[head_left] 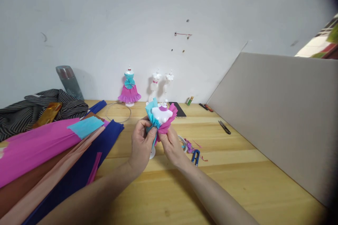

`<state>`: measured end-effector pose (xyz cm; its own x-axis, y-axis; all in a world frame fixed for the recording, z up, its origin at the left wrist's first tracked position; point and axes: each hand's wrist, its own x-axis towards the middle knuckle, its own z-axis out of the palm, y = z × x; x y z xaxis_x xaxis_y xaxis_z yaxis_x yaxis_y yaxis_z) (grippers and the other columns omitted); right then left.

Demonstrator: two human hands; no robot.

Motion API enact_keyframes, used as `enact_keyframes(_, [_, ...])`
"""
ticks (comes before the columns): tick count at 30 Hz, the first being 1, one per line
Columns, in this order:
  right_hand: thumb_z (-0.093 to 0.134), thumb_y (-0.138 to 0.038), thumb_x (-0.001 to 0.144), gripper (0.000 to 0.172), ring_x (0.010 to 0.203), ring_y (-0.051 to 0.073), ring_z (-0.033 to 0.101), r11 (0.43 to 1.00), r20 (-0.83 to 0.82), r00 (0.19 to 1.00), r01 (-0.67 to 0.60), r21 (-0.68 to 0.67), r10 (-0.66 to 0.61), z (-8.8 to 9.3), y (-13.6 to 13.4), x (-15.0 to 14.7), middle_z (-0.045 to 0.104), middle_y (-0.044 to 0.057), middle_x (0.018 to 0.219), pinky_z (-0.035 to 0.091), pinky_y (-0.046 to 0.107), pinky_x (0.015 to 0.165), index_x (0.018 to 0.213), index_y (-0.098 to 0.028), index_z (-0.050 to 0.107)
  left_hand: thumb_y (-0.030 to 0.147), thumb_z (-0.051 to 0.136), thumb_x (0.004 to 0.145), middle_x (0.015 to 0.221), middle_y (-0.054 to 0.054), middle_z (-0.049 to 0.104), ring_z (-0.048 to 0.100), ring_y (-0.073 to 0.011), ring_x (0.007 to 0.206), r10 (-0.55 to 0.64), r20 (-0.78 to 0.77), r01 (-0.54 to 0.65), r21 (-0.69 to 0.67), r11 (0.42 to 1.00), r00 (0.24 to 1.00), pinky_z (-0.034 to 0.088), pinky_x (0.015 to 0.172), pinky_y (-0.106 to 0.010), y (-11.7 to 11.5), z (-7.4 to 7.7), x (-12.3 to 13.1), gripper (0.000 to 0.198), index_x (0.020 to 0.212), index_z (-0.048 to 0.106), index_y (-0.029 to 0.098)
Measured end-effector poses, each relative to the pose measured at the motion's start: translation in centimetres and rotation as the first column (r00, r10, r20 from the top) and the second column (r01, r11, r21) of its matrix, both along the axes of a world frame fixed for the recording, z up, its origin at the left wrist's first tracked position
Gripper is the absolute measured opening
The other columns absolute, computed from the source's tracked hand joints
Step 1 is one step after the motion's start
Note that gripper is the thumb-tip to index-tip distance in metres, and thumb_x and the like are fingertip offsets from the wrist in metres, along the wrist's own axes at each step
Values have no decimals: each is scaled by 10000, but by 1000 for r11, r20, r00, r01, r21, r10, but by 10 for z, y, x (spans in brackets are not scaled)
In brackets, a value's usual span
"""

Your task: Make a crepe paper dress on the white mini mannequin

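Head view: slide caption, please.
Left hand and right hand pinch turquoise material and pink material around a white mannequin at a wooden table.

The held mannequin [161, 115] looks like smooth white plastic — its turquoise wrap [150, 110] and pink wrap [170, 117] matt, crinkled paper. The surface [224, 182] is smooth, grained wood — the striped bundle [71, 99] matt cloth.

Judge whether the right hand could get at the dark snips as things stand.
Probably yes: nothing covers the dark snips, though the right hand would likely first have to let go of the pink paper.
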<state>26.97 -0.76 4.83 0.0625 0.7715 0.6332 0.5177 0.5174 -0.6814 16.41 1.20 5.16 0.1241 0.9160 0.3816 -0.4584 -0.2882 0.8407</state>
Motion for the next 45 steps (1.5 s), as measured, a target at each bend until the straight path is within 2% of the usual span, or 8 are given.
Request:
enact_keyframes(5, [380, -385, 943, 259, 802, 210, 529, 1000, -31, 999, -18, 5, 19, 1, -3, 0, 570, 52, 827, 442, 317, 674, 925, -206, 567, 230, 597, 839, 814, 26, 538, 516, -84, 700, 15, -33, -14, 49, 999, 999, 435, 640, -194, 0, -4, -2, 116, 812, 488, 201])
enact_keyframes(10, [386, -437, 932, 286, 835, 220, 534, 995, -66, 994, -92, -33, 90, 2, -6, 3, 554, 49, 822, 442, 328, 702, 937, -207, 556, 211, 582, 843, 848, 24, 541, 490, -72, 650, 29, -59, -25, 52, 998, 998, 422, 600, -190, 0, -4, -2, 121, 807, 467, 202])
enact_keyframes(14, [428, -471, 907, 325, 870, 243, 538, 992, -58, 991, -123, -20, 121, 1, -5, 4, 566, 64, 863, 444, 347, 715, 1032, -200, 555, 219, 572, 849, 800, 32, 532, 494, -79, 650, 57, -76, -52, 59, 997, 995, 420, 591, -191, 0, -5, -1, 104, 813, 475, 207])
enact_keyframes(18, [473, -412, 889, 288, 890, 242, 538, 997, -33, 996, -79, -11, 78, 1, -5, 2, 576, 75, 922, 445, 349, 727, 1067, -197, 541, 206, 575, 834, 802, 34, 546, 510, -80, 648, 80, -82, -76, 59, 995, 993, 416, 577, -190, 0, -6, -1, 108, 796, 474, 207])
enact_keyframes(24, [456, -348, 899, 174, 847, 213, 532, 999, -29, 999, -28, -22, 27, 2, -6, 0, 571, 57, 880, 434, 327, 714, 917, -195, 536, 221, 572, 841, 781, 43, 546, 500, -76, 640, 72, -76, -68, 54, 996, 994, 418, 591, -185, 0, -5, -1, 107, 799, 475, 209])
enact_keyframes(30, [398, -322, 932, 191, 826, 201, 516, 999, -40, 999, -31, -26, 30, 1, -5, 0, 548, 41, 815, 424, 318, 707, 899, -196, 537, 277, 592, 845, 806, 20, 542, 511, -92, 684, 65, -79, -61, 51, 997, 995, 432, 621, -201, 0, -6, -1, 138, 823, 478, 202])
enact_keyframes(39, [381, -281, 937, 192, 819, 195, 509, 999, -11, 1000, 14, -34, -15, 2, -6, -3, 573, 60, 888, 420, 317, 713, 929, -187, 549, 282, 600, 830, 748, 41, 514, 467, -77, 595, 53, -60, -51, 32, 998, 997, 411, 562, -192, -2, -3, 0, 168, 777, 463, 202])
enact_keyframes(45, [384, -296, 938, 197, 808, 191, 514, 998, -40, 999, 1, -61, -4, 2, -6, -3, 562, 52, 880, 418, 309, 701, 901, -190, 546, 269, 635, 797, 711, 49, 499, 473, -77, 592, 44, -32, -44, 7, 999, 999, 417, 547, -186, -3, -1, 0, 181, 753, 475, 198])
